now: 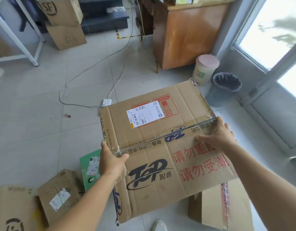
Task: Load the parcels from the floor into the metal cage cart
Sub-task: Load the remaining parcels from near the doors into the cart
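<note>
**Both hands on the big TOP carton, held up over the floor**

I see the large cardboard carton in the middle of my view, tilted, its long printed face turned toward me and the face with the white shipping label angled up and away. My left hand grips the carton's left edge, thumb curled over the taped seam and fingers hidden behind the cardboard. My right hand grips the carton's upper right corner, fingers laid along the taped edge, thumb side wrapped round the corner.

The carton hangs above the tiled floor, its lower edge near my shoe at the bottom of the view.

Other parcels lie on the floor around it: a green parcel just behind my left wrist, a small brown box beside that, an SF Express box in the bottom left corner, and a taped brown box under the carton's right side.

Further off, a power strip with its cable lies on the tiles near the carton's far left corner. A pink-lidded bin and a grey bin stand by a wooden cabinet at the right.
</note>
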Available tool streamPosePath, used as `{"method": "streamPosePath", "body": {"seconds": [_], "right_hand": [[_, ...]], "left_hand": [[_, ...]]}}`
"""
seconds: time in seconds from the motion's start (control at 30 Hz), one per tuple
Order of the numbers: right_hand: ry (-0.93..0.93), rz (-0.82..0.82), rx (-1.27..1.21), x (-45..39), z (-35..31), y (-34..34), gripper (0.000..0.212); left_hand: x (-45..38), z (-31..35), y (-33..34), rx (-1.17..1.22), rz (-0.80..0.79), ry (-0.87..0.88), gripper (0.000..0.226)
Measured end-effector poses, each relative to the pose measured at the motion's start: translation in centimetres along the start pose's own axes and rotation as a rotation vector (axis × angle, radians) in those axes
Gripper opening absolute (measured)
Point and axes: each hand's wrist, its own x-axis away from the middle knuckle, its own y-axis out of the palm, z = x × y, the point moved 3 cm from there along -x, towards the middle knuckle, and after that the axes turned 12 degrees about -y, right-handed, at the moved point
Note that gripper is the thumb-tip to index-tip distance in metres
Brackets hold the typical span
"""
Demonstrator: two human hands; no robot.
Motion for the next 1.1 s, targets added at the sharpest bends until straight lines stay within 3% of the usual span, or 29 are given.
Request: {"method": "streamPosePath", "body": {"seconds": [0.33, 0.67, 1.1], "right_hand": [[0.186, 0.282, -0.146, 16.4, 0.3, -5.5, 0.116], [0.369, 0.57, -0.245, 34.2, 3.3, -9.2, 0.119], [0.631, 0.901, -0.243, 57.7, 11.2, -15.7, 0.117]], "left_hand": [[5.7, 3.5, -6.3, -0.028, -0.117, 0.357, 0.099], [15.4, 5.8, -8.4, -0.095, -0.27, 0.717, 0.074], [35.0, 5.3, -2.7, -0.131, -0.662, 0.985, 0.099]]}}
